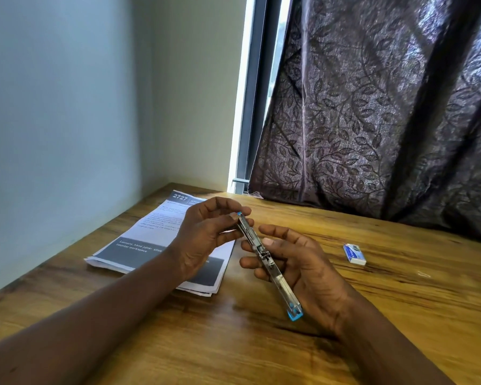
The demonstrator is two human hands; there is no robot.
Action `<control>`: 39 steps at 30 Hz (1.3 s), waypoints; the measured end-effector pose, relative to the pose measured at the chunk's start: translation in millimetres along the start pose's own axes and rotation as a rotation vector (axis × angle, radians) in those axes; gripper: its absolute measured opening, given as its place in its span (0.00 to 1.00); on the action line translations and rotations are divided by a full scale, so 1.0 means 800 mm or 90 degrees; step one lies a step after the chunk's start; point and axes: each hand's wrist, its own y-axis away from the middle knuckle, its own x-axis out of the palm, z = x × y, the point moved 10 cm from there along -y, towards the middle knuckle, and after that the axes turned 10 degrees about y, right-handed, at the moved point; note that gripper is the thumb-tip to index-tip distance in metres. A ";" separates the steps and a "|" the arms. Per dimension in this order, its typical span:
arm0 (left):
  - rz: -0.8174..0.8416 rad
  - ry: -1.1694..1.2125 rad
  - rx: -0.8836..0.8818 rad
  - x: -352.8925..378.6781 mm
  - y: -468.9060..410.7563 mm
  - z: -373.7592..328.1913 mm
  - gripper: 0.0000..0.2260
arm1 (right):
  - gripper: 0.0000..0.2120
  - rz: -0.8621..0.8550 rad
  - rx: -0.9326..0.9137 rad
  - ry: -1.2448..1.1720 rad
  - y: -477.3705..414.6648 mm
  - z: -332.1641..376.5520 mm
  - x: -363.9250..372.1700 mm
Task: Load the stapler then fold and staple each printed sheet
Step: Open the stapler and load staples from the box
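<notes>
my left hand point(206, 234) covered the middle of the printed sheets point(139, 245), body text too small to read. staple box point(354, 254) label blurred. stapler point(264, 259) underside hid in my right hand point(303, 268). both forearms cut off at bottom edge.

Both bare forearms reach forward and converge. The left hand point(206, 234) pinches the far tip of the stapler point(264, 259) with curled fingers. The right hand point(303, 270), palm turned up, cradles its middle, thumb resting on top.
</notes>
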 end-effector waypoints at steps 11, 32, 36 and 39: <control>0.117 -0.615 0.347 0.041 0.032 -0.034 0.05 | 0.16 -0.027 -0.027 0.015 -0.009 -0.023 -0.012; 0.156 -0.702 0.240 0.040 0.028 -0.005 0.02 | 0.21 -0.043 -0.109 0.327 -0.006 -0.017 -0.007; 0.151 -0.643 0.200 0.033 0.022 -0.002 0.02 | 0.22 -0.042 -0.113 0.354 -0.007 -0.020 -0.007; 0.174 -0.628 0.176 0.034 0.021 0.002 0.02 | 0.24 -0.074 -0.127 0.390 -0.009 -0.021 -0.012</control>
